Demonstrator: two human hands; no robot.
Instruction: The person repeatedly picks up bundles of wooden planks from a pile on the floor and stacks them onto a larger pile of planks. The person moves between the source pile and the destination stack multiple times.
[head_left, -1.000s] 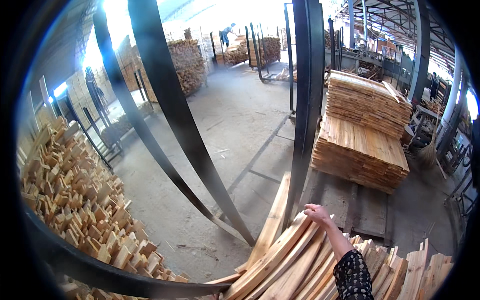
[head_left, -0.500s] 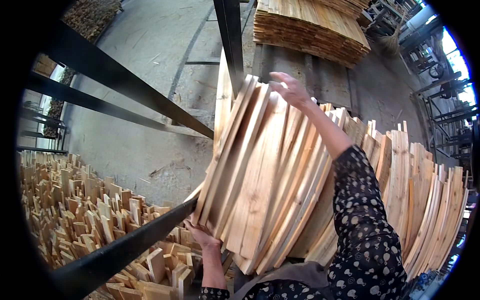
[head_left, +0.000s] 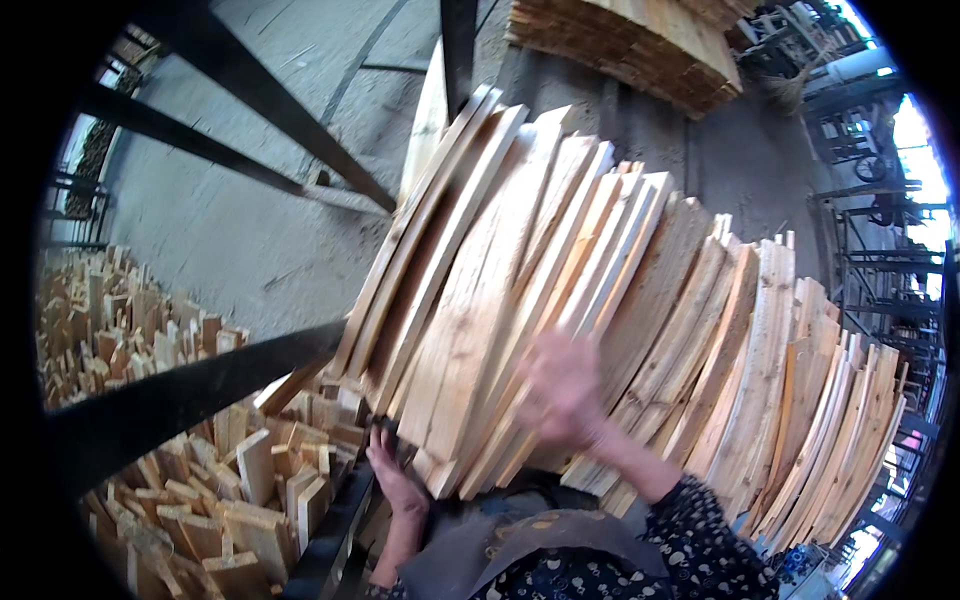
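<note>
A long row of wooden boards point(head_left: 480, 270) stands on edge, leaning against one another, right in front of me. My left hand point(head_left: 397, 478) is low at the left end of the row, by the boards' near ends and a dark metal bar. Its fingers are stretched upward and hold nothing that I can see. Over the near half of the boards is my right hand point(head_left: 563, 388), smeared by motion. Its fingers cannot be made out, nor whether it touches the wood.
Dark metal bars point(head_left: 200, 385) of a rack cross on the left. Below them, many short wood offcuts point(head_left: 255, 470) stand packed upright. A large stack of boards point(head_left: 640, 45) lies on the floor at the far side. Metal frames point(head_left: 880, 260) line the right edge.
My right hand has left the boards' far ends and come back toward me. My left hand has shifted slightly downward, its fingers now apart from the boards' corner. The view has tilted.
</note>
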